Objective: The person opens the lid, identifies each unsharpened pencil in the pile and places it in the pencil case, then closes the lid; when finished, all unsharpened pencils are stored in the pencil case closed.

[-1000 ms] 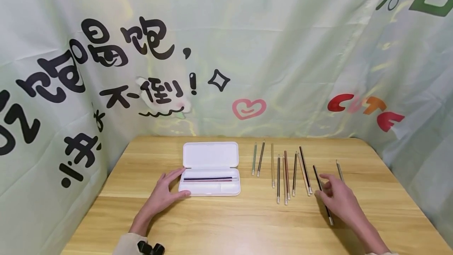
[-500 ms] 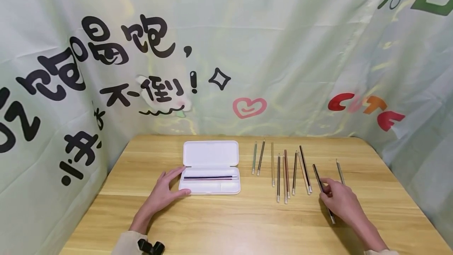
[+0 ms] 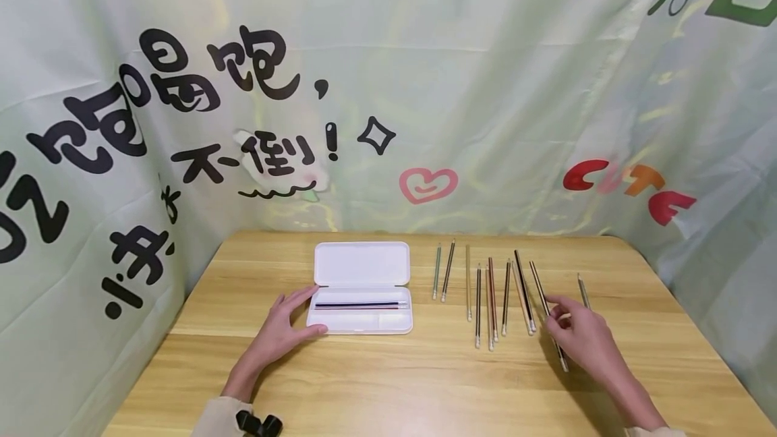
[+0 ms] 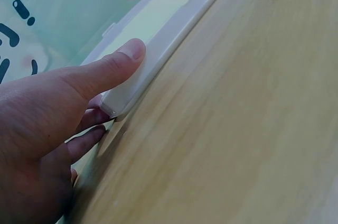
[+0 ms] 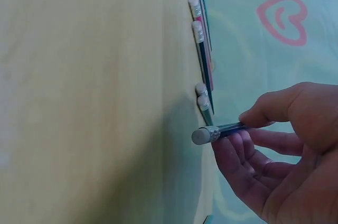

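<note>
An open white pencil case (image 3: 361, 264) lies on the table, its lid folded back and a few pencils (image 3: 358, 305) lying in its base. My left hand (image 3: 276, 332) holds the case's left end, thumb at the front corner, fingers at the back one; the left wrist view shows the thumb (image 4: 119, 65) against the case wall. On the right, my right hand (image 3: 579, 336) pinches a dark pencil (image 3: 537, 280) between thumb and fingers. Its eraser end (image 5: 203, 135) points toward the camera in the right wrist view.
Several pencils (image 3: 490, 288) lie in a loose row between the case and my right hand, erasers toward me. Another pencil (image 3: 583, 288) lies just beyond the right hand. A printed curtain (image 3: 510, 100) stands behind the wooden table (image 3: 388, 390).
My right hand has closed on the dark pencil, and the pencil has shifted slightly away from me and to the left. The left hand and the case have stayed put.
</note>
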A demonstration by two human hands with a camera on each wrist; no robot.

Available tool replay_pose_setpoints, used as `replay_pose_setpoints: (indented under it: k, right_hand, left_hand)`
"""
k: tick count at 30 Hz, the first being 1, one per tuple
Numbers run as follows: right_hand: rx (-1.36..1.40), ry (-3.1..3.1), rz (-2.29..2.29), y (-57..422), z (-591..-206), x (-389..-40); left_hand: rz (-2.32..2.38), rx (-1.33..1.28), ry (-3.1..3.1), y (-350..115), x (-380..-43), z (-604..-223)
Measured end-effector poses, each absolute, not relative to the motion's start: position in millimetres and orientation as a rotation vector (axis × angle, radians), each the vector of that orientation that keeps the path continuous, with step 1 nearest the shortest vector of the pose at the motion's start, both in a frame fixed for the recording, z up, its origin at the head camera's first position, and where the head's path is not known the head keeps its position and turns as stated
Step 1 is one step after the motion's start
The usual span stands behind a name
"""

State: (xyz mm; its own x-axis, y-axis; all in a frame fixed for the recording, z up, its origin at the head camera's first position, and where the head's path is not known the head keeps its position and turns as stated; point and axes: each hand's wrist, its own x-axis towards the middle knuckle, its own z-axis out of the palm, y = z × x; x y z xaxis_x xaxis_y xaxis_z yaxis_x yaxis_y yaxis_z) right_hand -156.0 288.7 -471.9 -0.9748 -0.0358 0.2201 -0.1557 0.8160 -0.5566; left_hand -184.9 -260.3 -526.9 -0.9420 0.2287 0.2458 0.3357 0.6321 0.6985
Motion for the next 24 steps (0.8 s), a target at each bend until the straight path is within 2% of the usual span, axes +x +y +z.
replay_pose_setpoints:
  k: [12, 24]
  right_hand:
    - [0.181, -2.621, 1.016, 265.1, -454.6, -170.9]
    - [0.251, -2.613, 1.367, 235.0, -461.1, -185.8]
  left_hand:
    - [-1.196, -0.483, -2.713, -260.5, -185.9, -525.5]
    - [-1.196, -0.49, -2.703, -260.9, -185.2, -527.6]
